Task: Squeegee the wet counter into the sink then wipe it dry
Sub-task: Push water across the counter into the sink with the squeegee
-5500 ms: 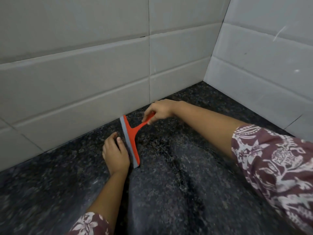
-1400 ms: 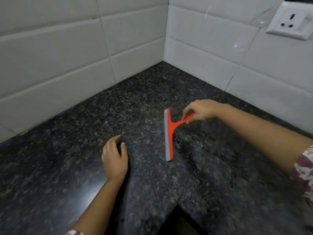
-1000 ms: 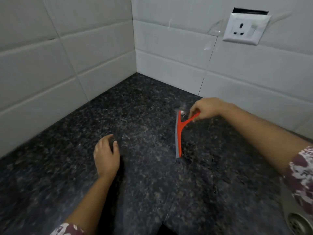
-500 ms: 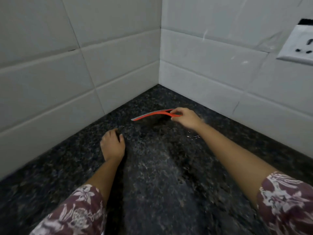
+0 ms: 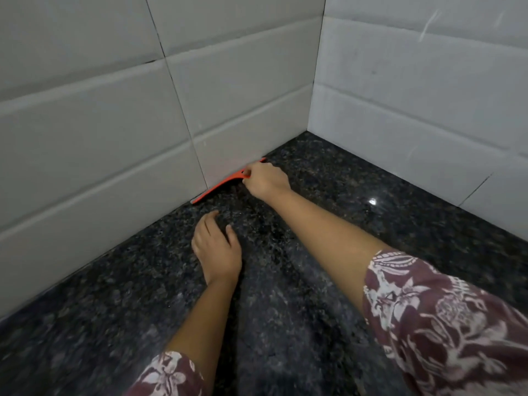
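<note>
The orange squeegee (image 5: pixel 220 186) lies along the foot of the left tiled wall, its blade down on the dark speckled granite counter (image 5: pixel 357 201). My right hand (image 5: pixel 265 180) grips its handle from the right, and part of the handle is hidden under the fingers. My left hand (image 5: pixel 217 250) rests flat on the counter nearer to me, fingers spread, holding nothing. The sink is out of view.
White tiled walls (image 5: pixel 114 115) meet in a corner (image 5: pixel 314 110) at the back right and bound the counter on two sides. A bright glint (image 5: pixel 372 201) shines on the counter to the right. Floral sleeves cover both my upper arms.
My right hand has carried the squeegee from the middle of the counter, lifted and flat, back to the foot of the left wall. My left hand has stayed flat on the counter.
</note>
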